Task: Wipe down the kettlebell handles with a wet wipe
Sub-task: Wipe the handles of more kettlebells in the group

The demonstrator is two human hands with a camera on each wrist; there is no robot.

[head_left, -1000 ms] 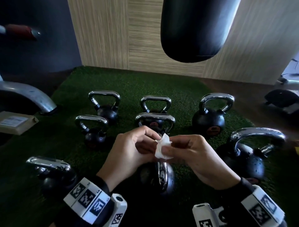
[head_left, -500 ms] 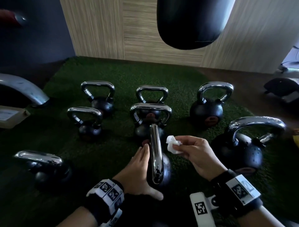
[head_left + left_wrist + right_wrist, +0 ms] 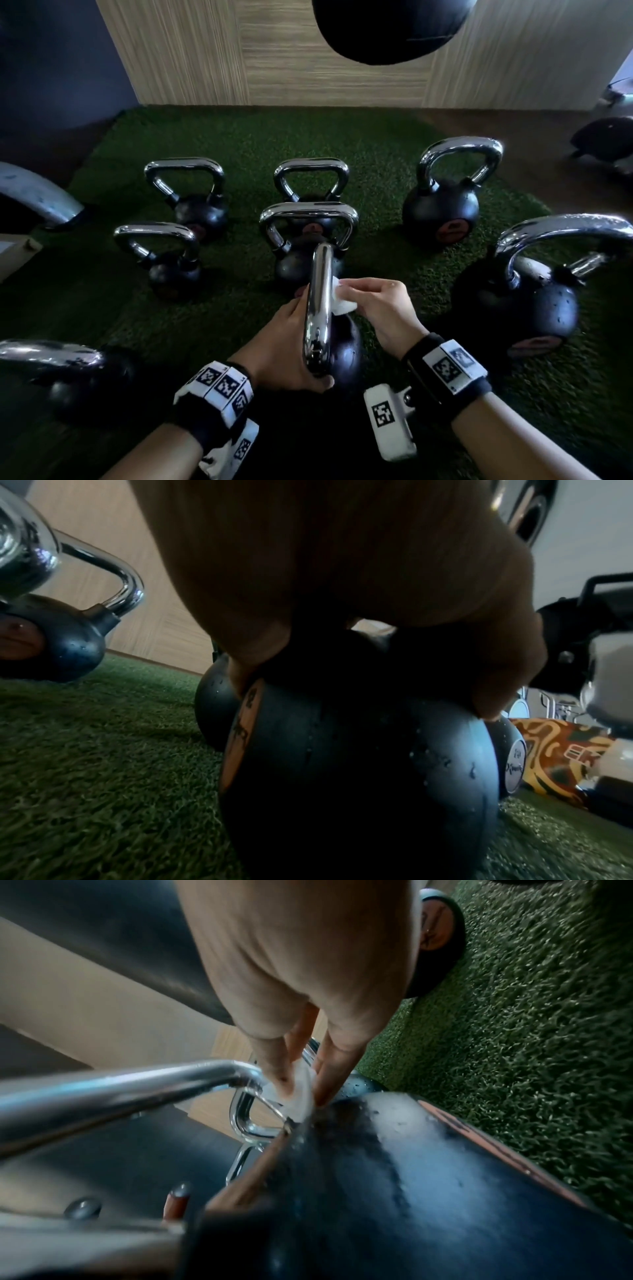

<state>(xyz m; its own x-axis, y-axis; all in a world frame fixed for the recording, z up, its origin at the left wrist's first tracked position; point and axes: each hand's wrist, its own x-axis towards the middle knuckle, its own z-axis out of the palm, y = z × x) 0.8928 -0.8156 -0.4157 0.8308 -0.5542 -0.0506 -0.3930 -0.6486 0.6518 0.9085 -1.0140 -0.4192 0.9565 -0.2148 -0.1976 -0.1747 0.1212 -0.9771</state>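
Note:
The nearest kettlebell [image 3: 342,349] is black with a chrome handle [image 3: 319,301] that I see edge-on in the head view. My left hand [image 3: 291,339] grips it from the left; the left wrist view has the fingers and thumb curled over the top of the black ball [image 3: 359,764]. My right hand [image 3: 373,301] pinches a small white wet wipe [image 3: 342,303] and presses it against the right side of the handle. In the right wrist view the wipe [image 3: 301,1093] sits between the fingertips, against the far end of the handle [image 3: 137,1088].
Several more chrome-handled kettlebells stand on the green turf [image 3: 376,164]: a big one at the right [image 3: 534,301], one at the front left [image 3: 68,370], others behind. A black punching bag [image 3: 387,27] hangs over the back. A curved metal leg [image 3: 37,198] stands at the left.
Both hands were holding the wipe above the kettlebell. The left hand has dropped onto the kettlebell, and the right hand has carried the wipe down to the handle.

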